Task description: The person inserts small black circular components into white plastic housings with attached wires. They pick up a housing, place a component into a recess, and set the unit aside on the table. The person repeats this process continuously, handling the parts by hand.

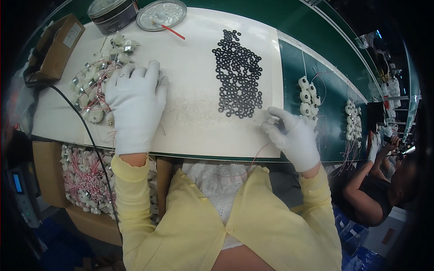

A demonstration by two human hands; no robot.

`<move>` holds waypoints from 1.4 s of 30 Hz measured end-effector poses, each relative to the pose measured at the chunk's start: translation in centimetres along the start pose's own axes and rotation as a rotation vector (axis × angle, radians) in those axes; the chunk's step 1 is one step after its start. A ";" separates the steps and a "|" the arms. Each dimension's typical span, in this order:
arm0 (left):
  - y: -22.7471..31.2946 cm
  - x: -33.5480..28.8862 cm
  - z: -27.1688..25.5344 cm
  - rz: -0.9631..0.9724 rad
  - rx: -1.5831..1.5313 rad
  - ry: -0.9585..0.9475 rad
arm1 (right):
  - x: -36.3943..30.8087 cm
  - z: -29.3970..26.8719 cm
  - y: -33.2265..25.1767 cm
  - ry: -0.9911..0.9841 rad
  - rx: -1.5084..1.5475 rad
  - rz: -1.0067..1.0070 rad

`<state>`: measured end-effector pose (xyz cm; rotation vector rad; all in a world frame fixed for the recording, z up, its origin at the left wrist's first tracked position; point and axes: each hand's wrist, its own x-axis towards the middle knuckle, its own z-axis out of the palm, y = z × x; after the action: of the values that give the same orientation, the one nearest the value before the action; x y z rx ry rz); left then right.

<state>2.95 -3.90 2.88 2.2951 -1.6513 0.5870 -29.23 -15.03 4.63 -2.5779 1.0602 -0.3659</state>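
My left hand [135,101], in a white glove, is at the right edge of a loose pile of small white motors [92,97] with metal cans and thin red and white wires. Its fingers curl downward, and a bit of grey shows between forefinger and thumb; what it is stays hidden. Near the table's front right, my right hand [294,137], also gloved, has its fingers bent inward. A thin reddish wire [261,151] trails from below it toward my lap, but whatever the fingers hold is hidden. Between the hands, farther back, many black rings [237,74] lie spread flat.
An open tin [113,16] and its lid [162,16] with a red stick stand at the back left, beside a cardboard box [58,47]. A black cable [81,119] crosses the left side. Motors in rows [309,97] lie rightward. A co-worker [370,189] sits far right.
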 end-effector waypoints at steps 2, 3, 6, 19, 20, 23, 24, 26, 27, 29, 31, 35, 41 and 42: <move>0.1 -0.6 -0.3 0.098 0.032 0.076 | 0.6 -0.6 -0.4 -0.023 0.124 0.092; 0.6 -0.9 -0.6 0.116 -0.028 0.056 | 0.8 -0.2 0.2 -0.007 0.204 0.096; 3.0 -2.1 -1.7 0.141 -0.188 0.022 | 1.0 0.6 1.5 0.010 0.311 0.090; 4.4 -5.0 -0.1 -0.023 -0.379 0.054 | 2.5 -1.2 0.6 -0.141 0.013 0.034; 4.3 -5.0 -0.1 -0.027 -0.386 0.054 | 2.6 -1.2 0.4 -0.143 0.015 0.055; 4.2 -5.1 -0.1 -0.020 -0.390 0.040 | 2.9 -0.8 0.1 -0.128 0.071 0.077; 4.2 -5.2 0.0 -0.024 -0.396 0.047 | 3.1 -0.8 0.0 -0.126 0.020 0.062; 4.2 -5.2 0.1 -0.030 -0.406 0.061 | 3.4 -0.8 -0.2 -0.120 -0.079 0.033; 4.2 -5.2 0.1 -0.029 -0.409 0.061 | 3.5 -0.7 -0.2 -0.086 -0.094 -0.013; 4.1 -5.2 0.3 -0.026 -0.415 0.063 | 3.7 -0.5 -0.2 -0.014 -0.126 -0.101; 4.2 -5.2 0.2 -0.029 -0.404 0.072 | 3.5 -0.5 0.0 -0.023 -0.100 -0.059; 4.2 -5.1 0.1 -0.030 -0.409 0.062 | 3.0 -1.4 0.1 -0.103 -0.165 -0.050; 4.2 -5.3 0.3 -0.022 -0.404 0.089 | 1.6 -2.9 -1.4 -0.148 -0.417 -0.241; 4.2 -5.3 0.3 -0.020 -0.403 0.090 | 1.6 -3.0 -1.5 -0.163 -0.443 -0.245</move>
<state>-2.45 -0.92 0.08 1.9633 -1.5378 0.3116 -28.24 -15.82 8.12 -3.0776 0.8436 0.0334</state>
